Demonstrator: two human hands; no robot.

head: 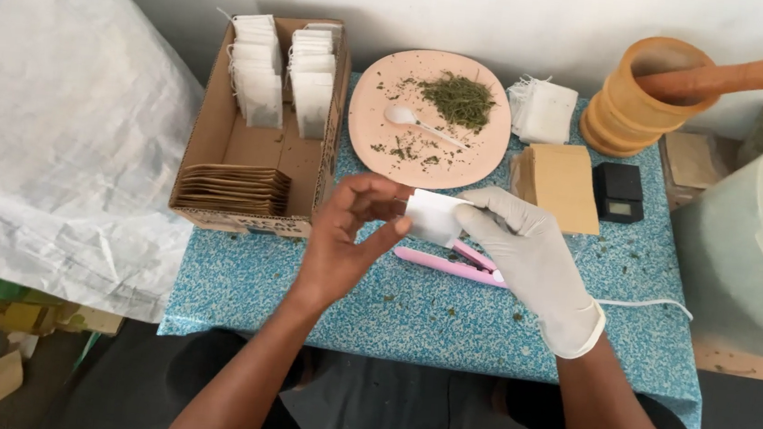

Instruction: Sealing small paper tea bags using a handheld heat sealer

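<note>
Both hands hold one small white tea bag (434, 217) just in front of the pink plate (489, 141): bare left hand (347, 235) pinching, gloved right hand (526, 246) gripping. Many finished bags fill the cardboard box (209, 135) beside the plate; dried leaves (459, 99) remain on it

The left hand (342, 239) is bare, with no glove, ring or watch, and its forearm, entering from about 7 o'clock, is uncovered with no sleeve in sight. The right hand (534, 255) wears a thin, close-fitting white disposable glove, slightly wrinkled over the knuckles, ending in a rolled cuff just past the wrist toward 5 o'clock. Beyond that cuff the right forearm is bare too.
</note>
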